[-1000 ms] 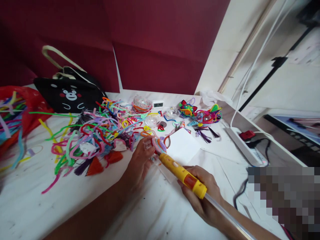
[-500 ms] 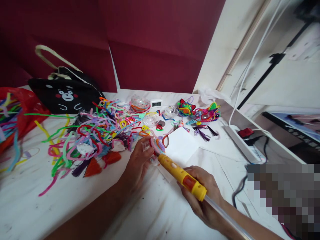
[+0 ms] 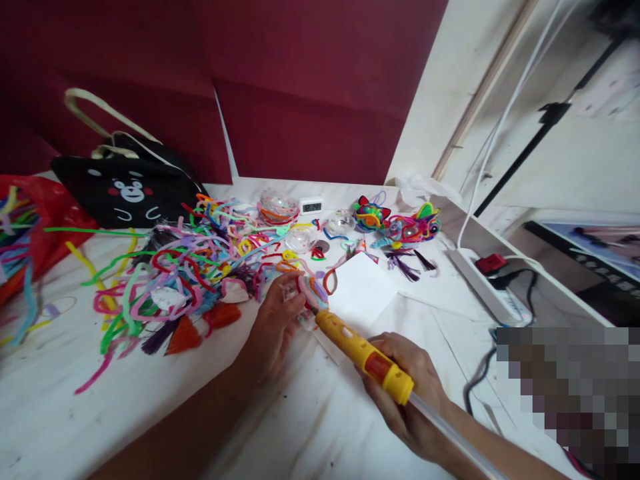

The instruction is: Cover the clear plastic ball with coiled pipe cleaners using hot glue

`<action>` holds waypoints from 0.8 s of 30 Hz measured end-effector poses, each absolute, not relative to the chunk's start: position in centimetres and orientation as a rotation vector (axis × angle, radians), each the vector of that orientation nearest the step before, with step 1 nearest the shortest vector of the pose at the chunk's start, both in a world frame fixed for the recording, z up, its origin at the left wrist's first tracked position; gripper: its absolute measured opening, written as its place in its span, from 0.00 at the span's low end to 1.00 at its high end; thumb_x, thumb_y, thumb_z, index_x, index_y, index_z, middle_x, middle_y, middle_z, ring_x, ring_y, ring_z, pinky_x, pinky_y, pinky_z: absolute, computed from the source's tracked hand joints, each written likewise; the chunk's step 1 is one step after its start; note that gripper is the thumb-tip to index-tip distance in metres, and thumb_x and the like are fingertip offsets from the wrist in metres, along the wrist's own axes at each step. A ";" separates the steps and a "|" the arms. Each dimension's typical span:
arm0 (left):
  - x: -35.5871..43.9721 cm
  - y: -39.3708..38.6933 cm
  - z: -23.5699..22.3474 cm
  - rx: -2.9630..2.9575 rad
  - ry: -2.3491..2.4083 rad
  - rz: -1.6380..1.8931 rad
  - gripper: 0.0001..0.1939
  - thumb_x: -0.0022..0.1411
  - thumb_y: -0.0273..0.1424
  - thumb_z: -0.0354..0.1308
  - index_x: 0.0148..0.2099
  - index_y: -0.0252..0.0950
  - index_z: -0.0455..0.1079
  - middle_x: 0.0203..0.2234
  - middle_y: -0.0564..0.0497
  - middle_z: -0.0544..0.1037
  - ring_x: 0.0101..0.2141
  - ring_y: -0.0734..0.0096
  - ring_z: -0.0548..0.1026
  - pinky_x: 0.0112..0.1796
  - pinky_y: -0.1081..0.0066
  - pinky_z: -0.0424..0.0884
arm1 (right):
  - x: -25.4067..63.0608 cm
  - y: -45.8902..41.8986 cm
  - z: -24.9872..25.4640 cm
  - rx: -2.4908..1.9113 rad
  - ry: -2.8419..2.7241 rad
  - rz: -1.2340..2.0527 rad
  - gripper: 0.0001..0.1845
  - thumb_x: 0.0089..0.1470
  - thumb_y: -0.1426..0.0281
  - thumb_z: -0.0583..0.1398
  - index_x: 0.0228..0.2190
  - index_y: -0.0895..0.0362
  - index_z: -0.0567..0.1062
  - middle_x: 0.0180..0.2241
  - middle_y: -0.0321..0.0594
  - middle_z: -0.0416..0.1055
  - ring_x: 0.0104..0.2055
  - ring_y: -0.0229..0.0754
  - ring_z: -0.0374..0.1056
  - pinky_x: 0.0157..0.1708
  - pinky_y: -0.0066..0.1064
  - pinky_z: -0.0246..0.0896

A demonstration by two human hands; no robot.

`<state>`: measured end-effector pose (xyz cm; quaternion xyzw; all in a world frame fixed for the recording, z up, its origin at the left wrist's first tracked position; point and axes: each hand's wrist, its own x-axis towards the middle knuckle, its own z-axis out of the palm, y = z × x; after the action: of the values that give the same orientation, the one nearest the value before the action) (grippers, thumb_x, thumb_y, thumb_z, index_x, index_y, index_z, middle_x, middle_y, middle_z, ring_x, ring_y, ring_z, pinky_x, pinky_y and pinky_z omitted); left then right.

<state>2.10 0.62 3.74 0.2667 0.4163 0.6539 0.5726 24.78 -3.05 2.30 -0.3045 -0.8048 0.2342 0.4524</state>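
Observation:
My left hand [image 3: 281, 312] is closed around a clear plastic piece with colourful pipe cleaners [image 3: 314, 293] curved along it, and its fingers hide part of this. In my right hand [image 3: 407, 380] is a yellow hot glue gun [image 3: 357, 347], with a long clear glue stick [image 3: 450, 430] sticking out of its back end. The nozzle points up and left and meets the pipe-cleaner piece near my left fingertips; whether it touches, I cannot tell. Just beyond lies a white sheet of paper [image 3: 364, 290].
Loose pipe cleaners [image 3: 185, 267] are heaped at left, before a black bag [image 3: 125, 190] and a red plastic bag [image 3: 60, 213]. Clear plastic domes [image 3: 301, 238], a small digital clock [image 3: 312, 207] and finished-looking colourful figures [image 3: 413, 228] stand behind. A power strip [image 3: 493, 287] runs along the right.

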 end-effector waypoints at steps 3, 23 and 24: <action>2.3 0.7 3.8 0.599 1.006 1.537 0.27 0.39 0.39 0.84 0.43 0.43 0.82 0.34 0.56 0.82 0.34 0.71 0.77 0.35 0.72 0.71 | 24.7 -3.0 2.4 -0.759 -2.011 0.554 0.18 0.61 0.68 0.66 0.51 0.40 0.71 0.35 0.41 0.80 0.30 0.56 0.78 0.28 0.49 0.77; 2.7 0.6 4.3 0.598 1.084 1.508 0.24 0.41 0.35 0.79 0.43 0.42 0.80 0.35 0.55 0.85 0.32 0.72 0.77 0.31 0.73 0.68 | 24.4 -2.8 2.3 -0.714 -2.042 0.479 0.31 0.60 0.71 0.63 0.59 0.36 0.62 0.34 0.41 0.78 0.29 0.57 0.76 0.28 0.49 0.73; 2.6 0.6 4.2 0.601 1.082 1.509 0.24 0.41 0.35 0.79 0.43 0.42 0.80 0.35 0.55 0.85 0.32 0.72 0.77 0.31 0.73 0.68 | 24.4 -2.8 2.2 -0.726 -2.041 0.490 0.30 0.60 0.71 0.63 0.58 0.36 0.63 0.34 0.41 0.78 0.29 0.58 0.76 0.28 0.50 0.73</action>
<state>2.61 0.60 4.24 0.2551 0.4591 0.6405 0.5603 24.38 -2.81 2.25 -0.2930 -0.8233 0.1977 0.4442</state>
